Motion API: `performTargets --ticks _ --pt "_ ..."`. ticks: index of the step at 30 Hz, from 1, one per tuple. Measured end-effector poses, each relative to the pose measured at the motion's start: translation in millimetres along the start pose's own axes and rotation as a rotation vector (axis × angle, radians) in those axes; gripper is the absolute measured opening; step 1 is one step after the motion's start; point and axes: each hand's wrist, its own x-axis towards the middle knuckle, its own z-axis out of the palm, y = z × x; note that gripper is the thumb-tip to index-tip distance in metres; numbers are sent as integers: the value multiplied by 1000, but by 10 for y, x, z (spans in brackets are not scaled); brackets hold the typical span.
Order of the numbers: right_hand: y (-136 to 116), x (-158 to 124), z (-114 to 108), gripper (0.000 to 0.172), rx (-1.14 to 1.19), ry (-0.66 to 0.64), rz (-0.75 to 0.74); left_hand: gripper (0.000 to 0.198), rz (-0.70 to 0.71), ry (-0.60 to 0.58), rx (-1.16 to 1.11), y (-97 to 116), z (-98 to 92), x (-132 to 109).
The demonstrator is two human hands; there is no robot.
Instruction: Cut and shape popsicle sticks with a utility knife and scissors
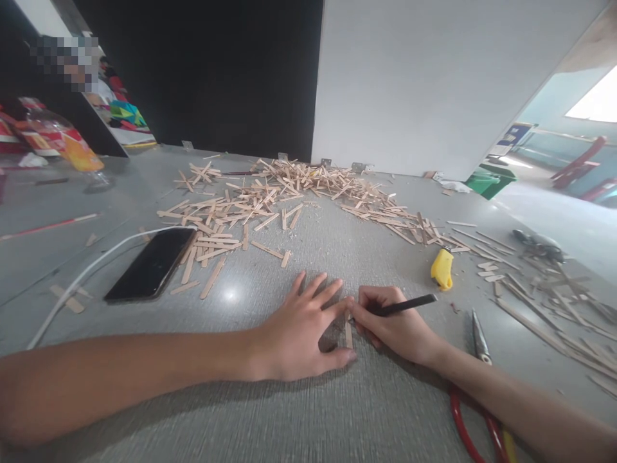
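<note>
My left hand (308, 328) lies on the grey table (289, 418), fingers spread, its thumb and index finger resting at the two ends of a small wooden stick (348, 334). Just right of it, my right hand (395, 325) is closed around a dark pen (409, 303). The pen slants up to the right, and its tip is hidden near the upper part of the stick. Many flat wooden sticks (231, 212) are heaped beyond my hands.
A black phone (152, 263) with a white cable lies left. Right are a yellow cutter (442, 269), red-handled scissors (463, 418) partly under my right forearm, and thin wood strips (540, 321). A bottle (72, 145) stands far left; panels (409, 83) rise behind. A blurred person (72, 64) is at the upper left.
</note>
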Motion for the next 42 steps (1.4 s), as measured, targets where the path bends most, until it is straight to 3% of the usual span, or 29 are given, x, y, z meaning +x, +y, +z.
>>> performTargets --ticks 11,42 --pt "-22 10 4 38 -23 20 17 81 -17 -39 18 14 -25 6" --pt "-45 16 -5 43 -30 -20 -38 78 -6 -9 -4 3 -5 5"
